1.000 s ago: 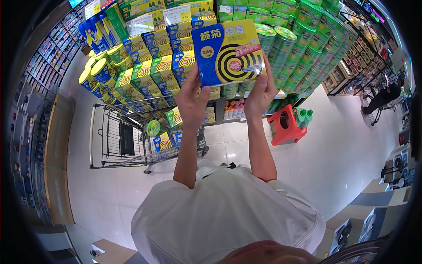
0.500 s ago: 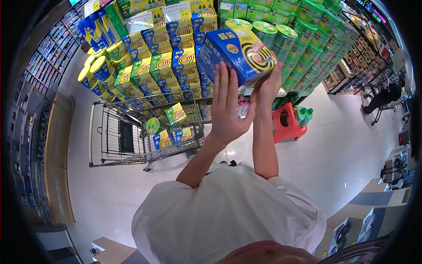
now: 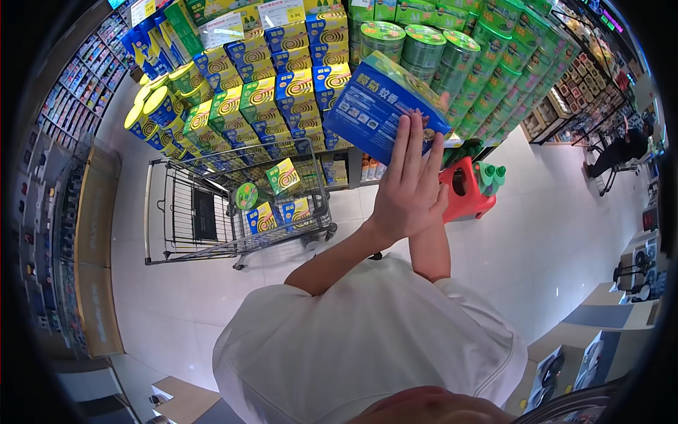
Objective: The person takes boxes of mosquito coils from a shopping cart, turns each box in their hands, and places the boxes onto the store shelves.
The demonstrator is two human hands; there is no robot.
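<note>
Laying straightened fingers against the printed face of a blue box (image 3: 371, 116), the left hand (image 3: 404, 194) largely hides the right hand (image 3: 443, 104), whose grip cannot be told. The box tilts just beyond both hands. To their left stands a wire cart (image 3: 204, 215) carrying small boxes (image 3: 284, 177) and a round green tin (image 3: 246, 196); green canisters (image 3: 424, 48) rise beyond, and a red stool (image 3: 475, 203) stands to their right.

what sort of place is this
Most likely a supermarket or similar shop: there is a shopping cart, price signs by stacked yellow-and-blue boxes, and piled green tubs.
</note>
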